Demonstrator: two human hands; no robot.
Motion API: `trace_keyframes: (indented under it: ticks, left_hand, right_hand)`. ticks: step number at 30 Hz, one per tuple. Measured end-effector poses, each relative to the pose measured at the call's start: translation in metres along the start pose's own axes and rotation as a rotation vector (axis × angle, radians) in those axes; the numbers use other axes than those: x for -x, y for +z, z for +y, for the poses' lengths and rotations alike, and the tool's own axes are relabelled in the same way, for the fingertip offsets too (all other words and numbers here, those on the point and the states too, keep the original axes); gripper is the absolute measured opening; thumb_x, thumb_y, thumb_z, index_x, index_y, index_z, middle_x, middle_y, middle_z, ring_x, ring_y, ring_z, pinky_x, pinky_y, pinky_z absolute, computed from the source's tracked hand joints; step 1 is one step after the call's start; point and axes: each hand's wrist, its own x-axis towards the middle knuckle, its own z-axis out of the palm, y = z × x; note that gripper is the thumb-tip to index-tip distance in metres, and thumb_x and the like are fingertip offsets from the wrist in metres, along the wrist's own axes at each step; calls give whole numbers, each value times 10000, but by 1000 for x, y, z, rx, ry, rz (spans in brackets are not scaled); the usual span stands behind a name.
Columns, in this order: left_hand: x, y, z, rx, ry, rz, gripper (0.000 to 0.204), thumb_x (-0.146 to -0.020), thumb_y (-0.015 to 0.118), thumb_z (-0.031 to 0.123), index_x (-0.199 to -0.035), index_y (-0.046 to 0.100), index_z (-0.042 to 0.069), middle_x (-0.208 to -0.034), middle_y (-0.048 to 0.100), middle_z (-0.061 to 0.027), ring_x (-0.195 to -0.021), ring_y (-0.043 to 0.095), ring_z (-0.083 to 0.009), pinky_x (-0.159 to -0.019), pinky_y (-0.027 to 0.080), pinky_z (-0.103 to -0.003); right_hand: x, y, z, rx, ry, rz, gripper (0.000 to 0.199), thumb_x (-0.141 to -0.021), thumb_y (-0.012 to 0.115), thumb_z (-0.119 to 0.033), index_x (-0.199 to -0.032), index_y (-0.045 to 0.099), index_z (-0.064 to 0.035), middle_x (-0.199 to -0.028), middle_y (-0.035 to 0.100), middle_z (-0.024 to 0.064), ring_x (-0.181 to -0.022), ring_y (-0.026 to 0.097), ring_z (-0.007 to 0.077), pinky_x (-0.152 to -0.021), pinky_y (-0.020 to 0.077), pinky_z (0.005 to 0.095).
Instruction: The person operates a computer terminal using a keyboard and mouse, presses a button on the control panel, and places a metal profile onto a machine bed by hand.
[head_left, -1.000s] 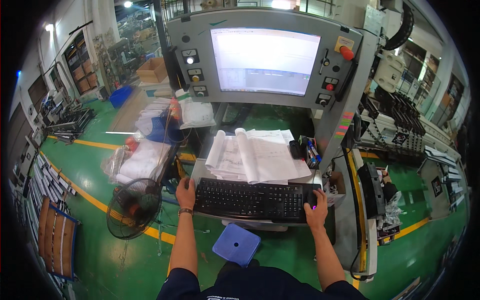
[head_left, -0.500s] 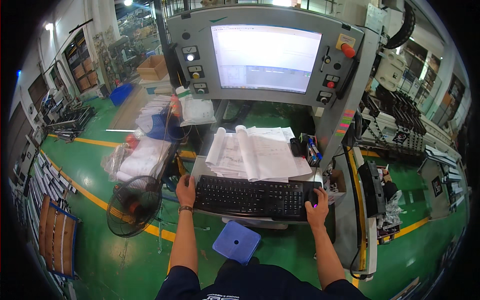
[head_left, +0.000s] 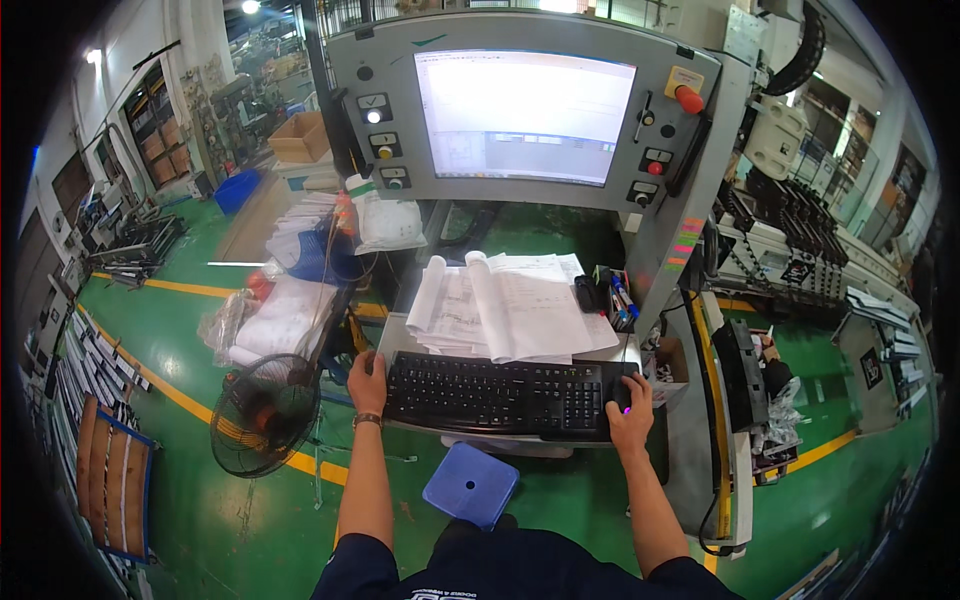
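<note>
My right hand (head_left: 630, 412) is closed over a dark computer mouse (head_left: 624, 382) at the right end of a black keyboard (head_left: 490, 392). A small purple light glows under its fingers. At the keyboard's left end, my left hand (head_left: 366, 382) grips the edge of the light-coloured tray (head_left: 396, 336) that carries the keyboard; some of its fingertips are hidden. Behind the keys lies a stack of printed sheets (head_left: 530, 310), some with curled edges. Above them stands a grey control panel (head_left: 395, 100) with a lit screen (head_left: 525, 110), knobs and a red mushroom button (head_left: 688, 98).
A black fan (head_left: 265, 415) stands left of the tray, near papers and plastic bags (head_left: 285, 320). Below the tray is a blue stool (head_left: 470, 484). A pen holder (head_left: 620, 312) sits right of the sheets. Machine parts (head_left: 815, 235) stand at right.
The whole view has shifted slightly, with the scene a little further left. Both hands keep their places on the tray edge and the mouse.
</note>
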Motion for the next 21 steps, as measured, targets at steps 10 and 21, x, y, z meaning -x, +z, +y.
trace_keyframes:
  ticks: [10,21]
  left_hand:
    - [-1,1,-5,19,3,3,339,-1034,758,271,-1210,756,-18,-1110,806,-205,-1037,779,-350,-933,593,-422]
    - [-1,2,-2,31,-20,-4,334,-1031,761,266,-1205,756,-19,-1106,807,-200,-1037,777,-345,-943,588,-427]
  right_hand:
    - [-1,0,2,0,-26,-14,523,-803,727,-130,-1318,692,-41,-1477,607,205,-1323,613,439,-1120,506,505]
    - [0,0,3,6,-49,-15,520,-810,735,-152,-1317,697,-44,-1475,616,203,-1320,616,438,-1116,505,507]
